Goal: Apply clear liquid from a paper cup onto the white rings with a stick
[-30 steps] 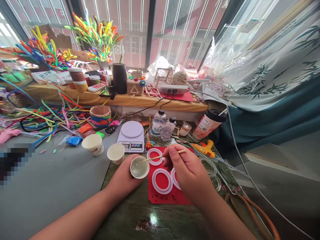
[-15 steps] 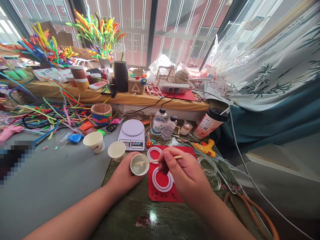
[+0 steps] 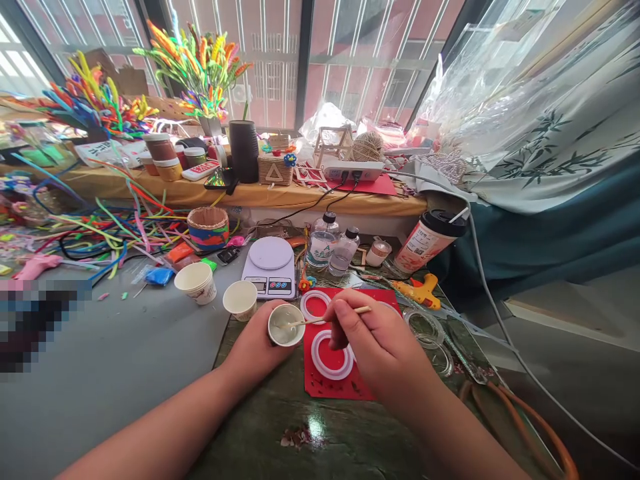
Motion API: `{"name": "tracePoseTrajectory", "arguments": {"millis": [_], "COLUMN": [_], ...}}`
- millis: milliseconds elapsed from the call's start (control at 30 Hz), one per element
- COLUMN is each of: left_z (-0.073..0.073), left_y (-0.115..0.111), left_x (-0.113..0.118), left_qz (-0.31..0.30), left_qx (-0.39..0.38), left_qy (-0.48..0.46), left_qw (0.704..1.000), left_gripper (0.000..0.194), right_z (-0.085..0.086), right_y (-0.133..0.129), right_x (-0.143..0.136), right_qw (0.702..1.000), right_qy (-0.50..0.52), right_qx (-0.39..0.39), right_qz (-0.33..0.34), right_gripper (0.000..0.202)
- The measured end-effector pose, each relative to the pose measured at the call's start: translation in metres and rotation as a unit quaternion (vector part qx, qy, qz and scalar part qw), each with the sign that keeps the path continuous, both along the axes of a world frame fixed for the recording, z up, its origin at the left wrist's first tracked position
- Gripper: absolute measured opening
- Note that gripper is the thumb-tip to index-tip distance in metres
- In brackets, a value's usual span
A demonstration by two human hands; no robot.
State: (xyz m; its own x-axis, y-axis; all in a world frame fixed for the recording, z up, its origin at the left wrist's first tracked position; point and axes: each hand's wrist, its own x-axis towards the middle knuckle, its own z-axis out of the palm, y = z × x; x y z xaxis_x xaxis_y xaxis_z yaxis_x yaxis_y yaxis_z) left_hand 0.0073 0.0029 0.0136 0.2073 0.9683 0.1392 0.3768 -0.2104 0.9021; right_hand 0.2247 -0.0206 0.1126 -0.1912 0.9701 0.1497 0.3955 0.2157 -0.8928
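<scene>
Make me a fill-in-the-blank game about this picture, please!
1. The left hand holds a paper ____.
2. The right hand grips a thin, pale ____.
3. Pale rings lie on a sheet coloured ____.
4. Beside the scale, two bottles have caps coloured ____.

Missing words: cup; stick; red; black.

Bright daylight is streaming through wide, barred windows [image 3: 345, 40] facing a pinkish facade [image 3: 277, 23]. Beneath them, a ledge [image 3: 280, 199] draped in brownish-yellow cloth is running across. A grey surface [image 3: 150, 333] is adjoining a dark, glossy tabletop [image 3: 260, 427], and a teal-and-white curtain [image 3: 530, 247] is hanging at the right.
</scene>
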Motion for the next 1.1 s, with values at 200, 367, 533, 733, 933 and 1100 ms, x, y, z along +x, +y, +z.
{"name": "tracePoseTrajectory", "arguments": {"millis": [200,367,533,733,933,1100], "left_z": [-0.002,-0.005,-0.009,-0.011,-0.003,-0.005], "left_y": [-0.001,-0.001,-0.001,-0.002,-0.003,-0.002], "left_x": [-0.001,-0.001,-0.002,-0.004,-0.001,0.0], "left_qz": [-0.002,-0.006,-0.003,-0.009,0.001,-0.001], "left_qx": [-0.002,-0.003,-0.002,-0.004,-0.003,-0.002], "left_qy": [-0.008,0.001,0.005,0.007,-0.004,-0.01], "left_qw": [1.0,1.0,1.0,1.0,1.0,1.0], "left_gripper": [0.039,0.04,0.042,0.042,0.035,0.039], "right_z": [-0.001,-0.003,-0.004,-0.004,-0.003,-0.004], "right_y": [0.0,0.003,0.003,0.002,0.001,0.002], "right_x": [0.001,0.005,0.005,0.002,0.001,0.001], "right_qw": [1.0,0.999,0.999,0.999,0.999,1.0], "right_qy": [0.024,0.025,0.024,0.03,0.013,-0.007], "right_qx": [-0.013,0.001,0.015,-0.016,0.001,0.016], "right_qz": [0.005,-0.029,-0.043,-0.026,-0.033,-0.006], "right_gripper": [0.043,0.04,0.041,0.042,0.043,0.044]}}
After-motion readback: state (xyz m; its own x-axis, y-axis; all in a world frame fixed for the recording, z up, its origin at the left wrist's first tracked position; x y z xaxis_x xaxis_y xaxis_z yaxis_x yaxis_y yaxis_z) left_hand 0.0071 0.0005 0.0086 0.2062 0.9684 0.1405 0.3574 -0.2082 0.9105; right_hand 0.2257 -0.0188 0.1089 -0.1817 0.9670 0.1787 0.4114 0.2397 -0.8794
